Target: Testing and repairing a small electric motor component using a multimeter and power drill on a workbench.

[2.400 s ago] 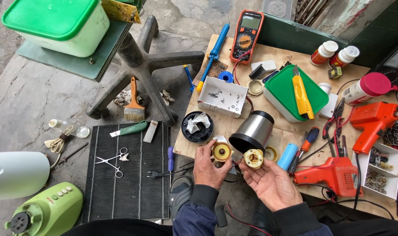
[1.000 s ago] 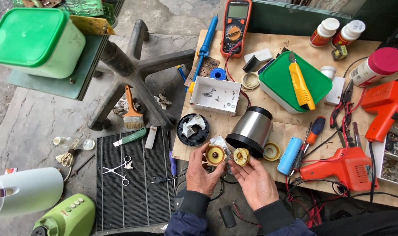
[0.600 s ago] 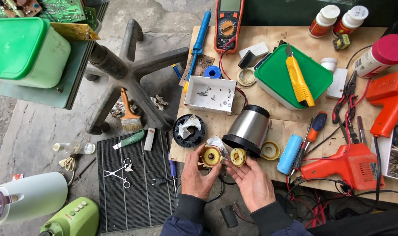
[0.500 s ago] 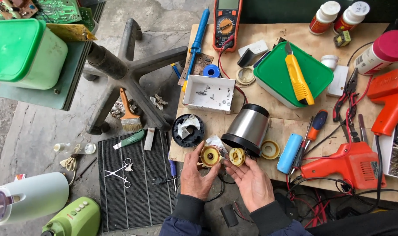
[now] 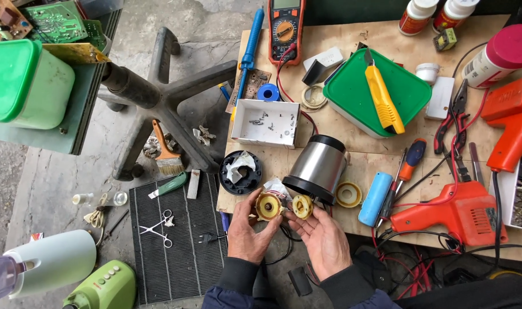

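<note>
Left hand (image 5: 246,232) closed around a yellow round part (image 5: 268,206), right hand (image 5: 324,240) pinching a smaller yellow disc (image 5: 302,206), both raised just below the steel kettle body (image 5: 318,169), faces turned up, probably for side-by-side inspection above the worktop (image 5: 352,143) edge.

Two bare hands are shown at the lower centre of the head view: the left hand (image 5: 246,232) and the right hand (image 5: 322,240). No gloves, rings or watch are seen on either. Each wrist is covered by a dark grey ribbed knit cuff, below which dark navy blue jacket sleeves with a smooth, slightly creased fabric are seen at the bottom edge.
</note>
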